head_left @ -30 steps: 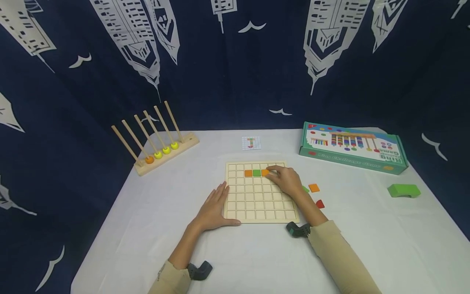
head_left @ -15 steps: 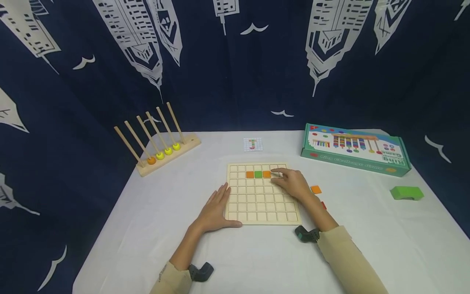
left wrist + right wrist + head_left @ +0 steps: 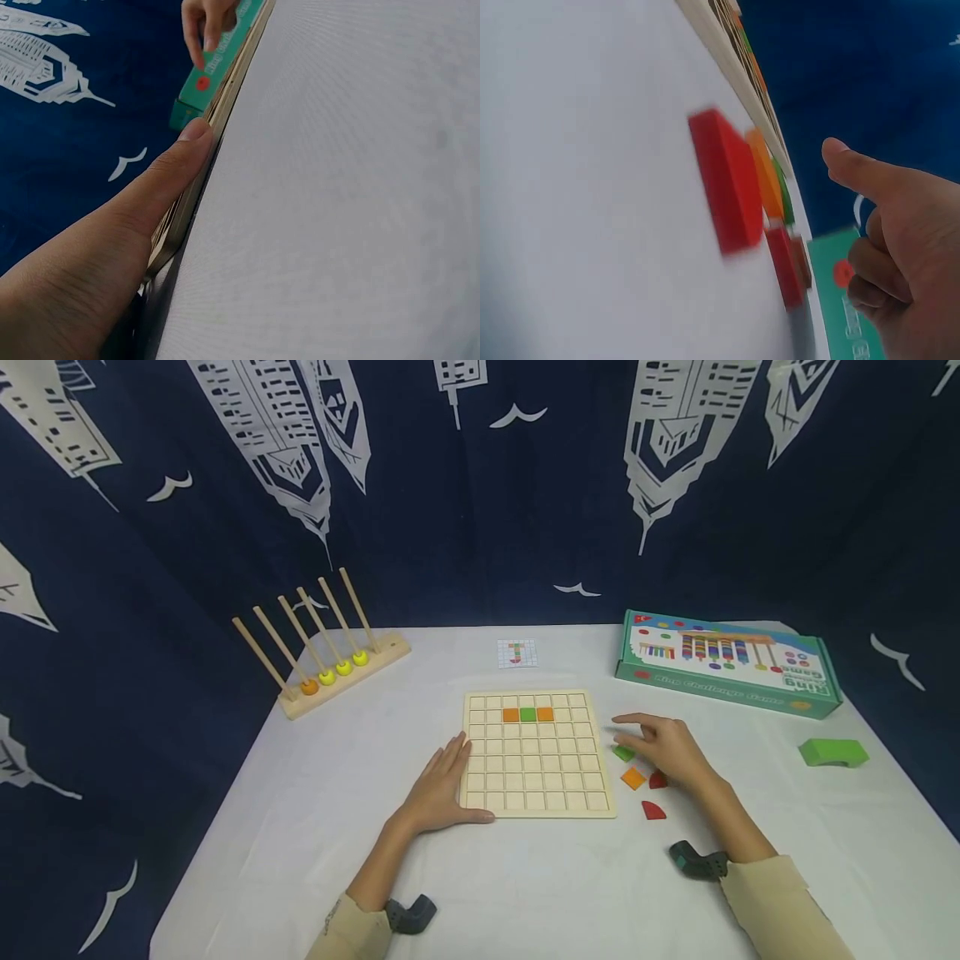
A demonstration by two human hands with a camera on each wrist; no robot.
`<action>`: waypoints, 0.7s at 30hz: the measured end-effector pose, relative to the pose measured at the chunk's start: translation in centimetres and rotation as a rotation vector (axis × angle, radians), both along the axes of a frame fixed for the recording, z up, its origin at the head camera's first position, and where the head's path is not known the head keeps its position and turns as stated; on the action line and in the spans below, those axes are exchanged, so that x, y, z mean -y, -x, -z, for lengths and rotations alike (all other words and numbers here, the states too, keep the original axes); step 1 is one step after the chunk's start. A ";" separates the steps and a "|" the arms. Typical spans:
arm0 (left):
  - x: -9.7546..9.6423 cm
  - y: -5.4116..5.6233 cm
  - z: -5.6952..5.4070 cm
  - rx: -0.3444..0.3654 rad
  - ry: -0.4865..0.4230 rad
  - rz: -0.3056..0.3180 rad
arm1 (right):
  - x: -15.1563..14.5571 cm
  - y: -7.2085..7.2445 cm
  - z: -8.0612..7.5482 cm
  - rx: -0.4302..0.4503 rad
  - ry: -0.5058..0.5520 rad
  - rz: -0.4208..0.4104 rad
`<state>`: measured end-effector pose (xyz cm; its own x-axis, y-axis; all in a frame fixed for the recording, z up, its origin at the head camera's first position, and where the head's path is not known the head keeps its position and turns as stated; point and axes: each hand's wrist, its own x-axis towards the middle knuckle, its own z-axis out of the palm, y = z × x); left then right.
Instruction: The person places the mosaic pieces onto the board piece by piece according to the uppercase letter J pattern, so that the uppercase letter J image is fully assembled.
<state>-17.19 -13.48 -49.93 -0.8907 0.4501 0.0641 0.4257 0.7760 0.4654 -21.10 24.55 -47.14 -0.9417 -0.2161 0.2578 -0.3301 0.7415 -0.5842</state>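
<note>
This is a play spot, whether home or studio cannot be told: a white table (image 3: 300, 860) backed by a dark blue curtain (image 3: 465, 527) with upside-down buildings, a ring-game box (image 3: 727, 664) by its far right corner, a peg stand (image 3: 337, 685) at the far left, a grid board (image 3: 534, 763) between.

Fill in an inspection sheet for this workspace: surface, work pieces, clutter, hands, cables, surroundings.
Surface: table covered in white.
Work pieces: grid board bears a row of three tiles, orange, green, orange; a loose green tile, orange tile and at least two red pieces lie beside it; pattern card lies beyond.
Clutter: pegged stand with rings, game box, green block.
Hands: left hand touches the board's left and near edges; right hand is by the loose pieces, apparently holding nothing.
Cables: nothing seen.
Surroundings: dark blue curtain with white building and bird prints.
</note>
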 end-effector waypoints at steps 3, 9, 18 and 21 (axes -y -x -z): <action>0.0 0.0 0.0 0.001 0.003 0.002 | -1.4 -0.6 0.1 0.014 -0.003 0.036; 0.0 0.0 0.0 -0.002 -0.002 0.003 | -3.3 -1.2 0.8 -0.023 -0.034 0.066; 0.0 0.0 0.0 -0.007 -0.003 0.005 | -4.5 -1.8 1.5 0.040 -0.073 0.056; 0.0 0.0 0.0 -0.006 -0.009 0.005 | -4.5 -1.9 1.7 0.052 -0.073 0.061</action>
